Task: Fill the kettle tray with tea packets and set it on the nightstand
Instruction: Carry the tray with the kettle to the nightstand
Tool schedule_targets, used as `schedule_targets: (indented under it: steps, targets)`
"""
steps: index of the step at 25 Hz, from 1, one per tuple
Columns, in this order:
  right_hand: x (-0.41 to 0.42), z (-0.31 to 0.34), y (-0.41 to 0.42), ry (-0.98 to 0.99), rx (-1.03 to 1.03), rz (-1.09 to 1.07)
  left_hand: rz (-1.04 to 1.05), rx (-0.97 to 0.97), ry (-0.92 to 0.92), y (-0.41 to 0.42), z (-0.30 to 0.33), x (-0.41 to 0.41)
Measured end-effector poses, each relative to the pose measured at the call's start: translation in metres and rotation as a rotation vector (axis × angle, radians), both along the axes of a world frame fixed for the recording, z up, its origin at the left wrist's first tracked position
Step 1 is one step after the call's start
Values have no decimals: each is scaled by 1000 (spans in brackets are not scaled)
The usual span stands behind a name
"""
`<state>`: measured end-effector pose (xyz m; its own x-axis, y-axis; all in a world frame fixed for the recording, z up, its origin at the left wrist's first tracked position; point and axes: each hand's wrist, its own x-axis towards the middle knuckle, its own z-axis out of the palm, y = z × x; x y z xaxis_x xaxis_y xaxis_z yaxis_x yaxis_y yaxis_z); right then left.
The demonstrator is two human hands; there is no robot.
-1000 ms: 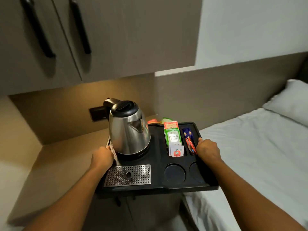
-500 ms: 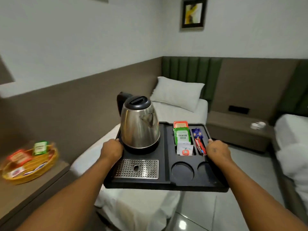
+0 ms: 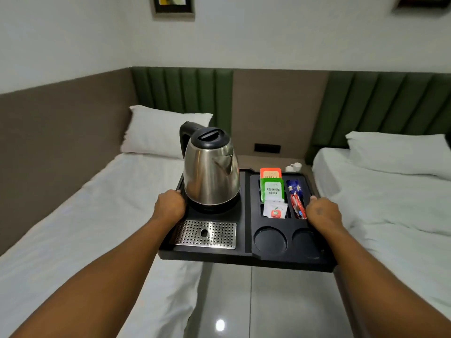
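Observation:
I hold a black kettle tray (image 3: pixel 246 254) level in the air over the aisle between two beds. My left hand (image 3: pixel 169 207) grips its left edge and my right hand (image 3: pixel 323 212) grips its right edge. A steel kettle (image 3: pixel 211 172) with a black lid stands on the tray's left half. Upright tea packets (image 3: pixel 272 190), orange, green and white, fill the middle slots, and blue and red sachets (image 3: pixel 296 200) lie in the narrow right slot. The brown nightstand (image 3: pixel 251 161) lies straight ahead behind the tray, mostly hidden by it.
A white bed (image 3: pixel 85 215) with a pillow is on the left and another white bed (image 3: pixel 390 203) on the right. A white cup (image 3: pixel 294 166) stands on the nightstand below a black wall socket (image 3: pixel 267 148). Glossy grey floor (image 3: pixel 244 308) runs between the beds.
My view has swung right from the counter and basket to face the nightstand between the beds. The tray has travelled with me, both hands keeping the same grip.

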<state>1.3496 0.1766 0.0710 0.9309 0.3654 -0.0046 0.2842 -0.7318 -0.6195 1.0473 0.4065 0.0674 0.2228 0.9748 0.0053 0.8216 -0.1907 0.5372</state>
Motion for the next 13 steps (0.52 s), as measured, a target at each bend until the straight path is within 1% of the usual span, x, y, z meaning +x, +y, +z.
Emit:
schedule_targets:
  steps: [4,7,10,13]
  targets:
    - [121,-16,78,62,-6,-72,-31,3,-1,94,-11,137]
    - [209,-32,146,73,7,-61,-53,25,34,158,-28,222]
    - [313,-57,233,92,-20,-40,-99,39,134,242,-56,319]
    - [412,-80,324,129,-33,14,-65,17,101,319,-75,414]
